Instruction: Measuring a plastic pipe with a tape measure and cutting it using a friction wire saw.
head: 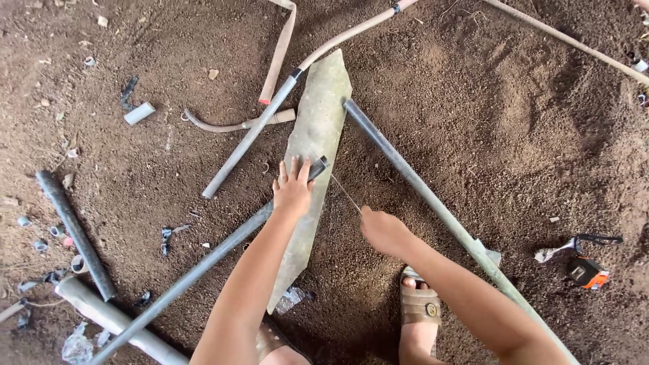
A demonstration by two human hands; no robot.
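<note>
The left hand [293, 189] presses flat, fingers spread, on a grey pipe [203, 267] where it crosses a long pale slab [314, 135] lying on the dirt floor [487, 122]. The pipe runs from the near left corner up to its cut end just right of the fingertips, at the middle of the scene. The right hand [382, 230] is closed around the handle of a thin saw blade [343, 191], whose far tip meets the pipe's end. A second long grey pipe [433, 203] slants from the slab's right edge toward the near right, passing just right of the sandalled foot [419, 304]. Another grey pipe [247, 138] lies across the slab's far left side, joined to a tan hose [351, 30]. At the left lie a black tube [74, 233] and small cut rings. An orange tape measure [587, 272] sits at the right, beside a dark-handled tool [574, 245].
</note>
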